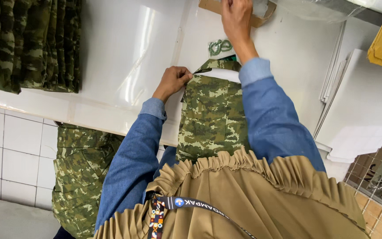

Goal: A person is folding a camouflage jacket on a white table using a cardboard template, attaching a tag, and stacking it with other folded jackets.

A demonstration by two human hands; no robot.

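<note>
Closest to me, the folded camouflage garment lies on the white desk, hanging over its near edge. My left hand pinches its collar corner. My right hand grasps a cardboard piece at the far edge. Green cords lie just behind the collar. More camouflage cloth sits at the far left corner.
</note>
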